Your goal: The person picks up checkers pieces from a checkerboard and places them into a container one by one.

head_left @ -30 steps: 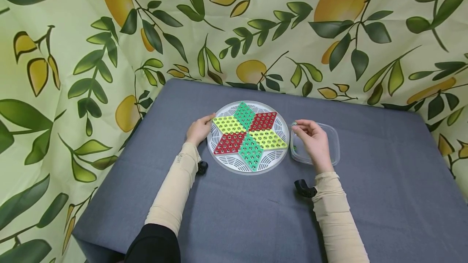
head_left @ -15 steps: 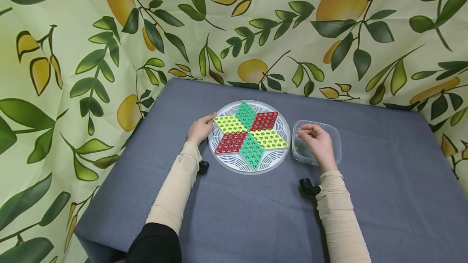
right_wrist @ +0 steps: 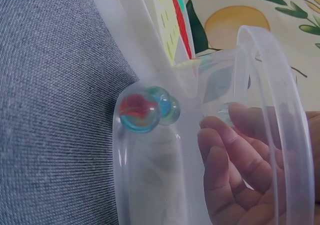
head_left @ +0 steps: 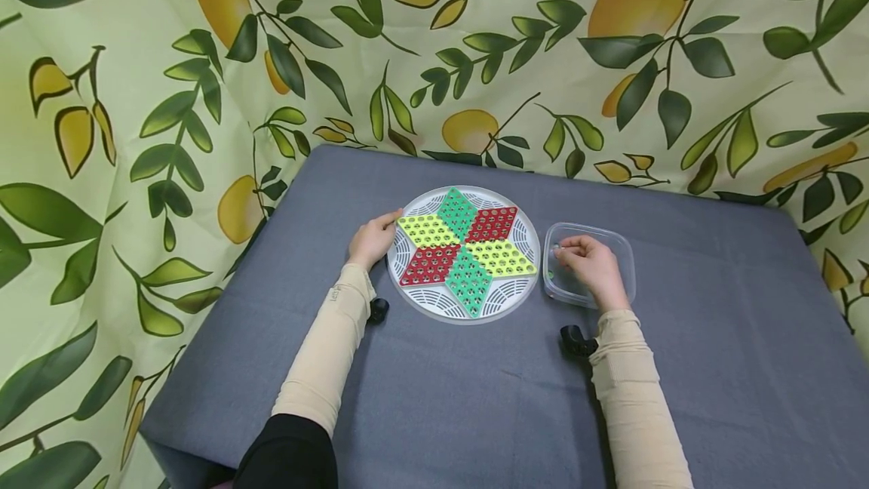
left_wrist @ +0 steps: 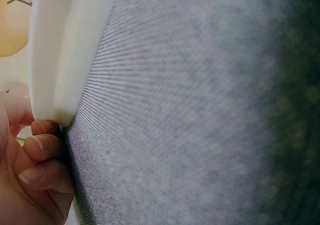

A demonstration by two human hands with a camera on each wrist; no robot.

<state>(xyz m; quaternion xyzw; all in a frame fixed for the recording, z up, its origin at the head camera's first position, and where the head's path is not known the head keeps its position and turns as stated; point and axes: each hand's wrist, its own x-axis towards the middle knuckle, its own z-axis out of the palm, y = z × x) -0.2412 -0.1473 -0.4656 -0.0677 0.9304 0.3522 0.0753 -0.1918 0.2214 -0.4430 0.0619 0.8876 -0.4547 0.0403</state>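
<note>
Right wrist: marbles in container corner, beside right hand.

The board lies on the table, the container just right of it.

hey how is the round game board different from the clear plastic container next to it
The game board is round, opaque white, with red, yellow and green diamond panels full of holes; the container is squarish with rounded corners, clear and colourless. The board lies flat and shallow; the container has raised walls holding a few marbles. The left hand holds the board's edge; the right hand reaches inside the container. Both sit on the grey tablecloth.
</note>
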